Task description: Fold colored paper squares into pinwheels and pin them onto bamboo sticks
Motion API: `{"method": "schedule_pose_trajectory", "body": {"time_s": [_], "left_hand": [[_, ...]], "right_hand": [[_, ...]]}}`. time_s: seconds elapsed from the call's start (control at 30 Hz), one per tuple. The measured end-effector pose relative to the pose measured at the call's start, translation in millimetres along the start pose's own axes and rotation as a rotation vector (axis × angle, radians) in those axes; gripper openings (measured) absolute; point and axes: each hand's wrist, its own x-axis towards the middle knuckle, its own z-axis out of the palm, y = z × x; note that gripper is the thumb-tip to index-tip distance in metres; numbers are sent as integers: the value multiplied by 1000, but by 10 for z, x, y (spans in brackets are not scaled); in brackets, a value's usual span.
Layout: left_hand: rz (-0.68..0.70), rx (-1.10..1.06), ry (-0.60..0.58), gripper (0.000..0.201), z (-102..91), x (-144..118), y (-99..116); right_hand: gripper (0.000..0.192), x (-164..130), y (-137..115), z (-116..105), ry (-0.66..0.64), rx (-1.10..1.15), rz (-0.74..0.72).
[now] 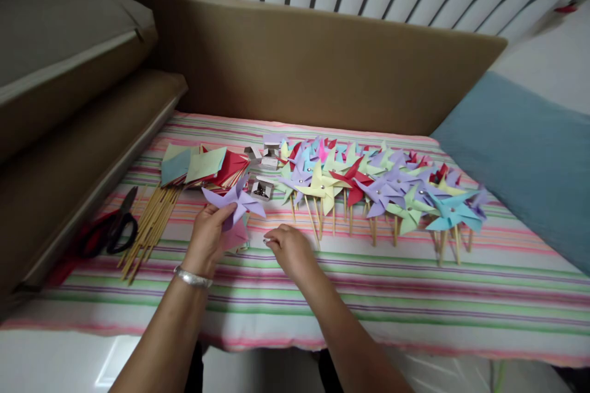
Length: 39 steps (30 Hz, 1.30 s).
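My left hand [207, 233] pinches a purple paper pinwheel [236, 201] between thumb and fingers, with no stick visible on it. Just to the right, my right hand [288, 247] has its fingertips closed on a small silvery thumbtack [266, 241], apart from the paper. Below the pinwheel lies pink paper [236, 234], partly covered by my left hand. Behind it stands a small open box [261, 189] with shiny tacks inside. Finished pinwheels on sticks [322, 187] in several colours lie in a crowd to the right.
Stacked coloured paper squares [205, 166] lie at the back left, beside a bundle of wooden sticks [150, 230]. Black-handled scissors [117, 230] rest farther left. Large brown cushions [69, 55] border the left side, and a brown board [313, 67] stands behind the striped cloth [369, 301].
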Motion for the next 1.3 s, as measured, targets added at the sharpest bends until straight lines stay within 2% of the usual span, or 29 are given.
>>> {"method": "schedule_pose_trajectory", "body": {"time_s": [0.17, 0.3, 0.43, 0.63, 0.77, 1.03, 1.2, 1.3], "left_hand": [[-42, 18, 18, 23, 40, 4, -60], [-38, 3, 21, 24, 58, -2, -81], [-47, 10, -27, 23, 85, -17, -105], [-101, 71, 24, 20, 119, -56, -118], [-128, 88, 27, 20, 147, -69, -124], [-95, 140, -30, 24, 193, -54, -290], [-113, 157, -42, 26, 204, -65, -358], [-103, 163, -6, 26, 208, -73, -349]], "right_hand": [[15, 39, -14, 112, 10, -57, -19], [17, 88, 1, 151, 48, 81, 13], [16, 104, 20, 85, 78, 185, 23], [11, 102, 156, -3, 179, 435, 123], [8, 119, 229, 11, 223, 502, 120], [6, 128, 274, -53, 201, 740, 163], [15, 120, 249, -210, 134, 966, 247], [19, 109, 231, -312, 147, 1088, 287]]}}
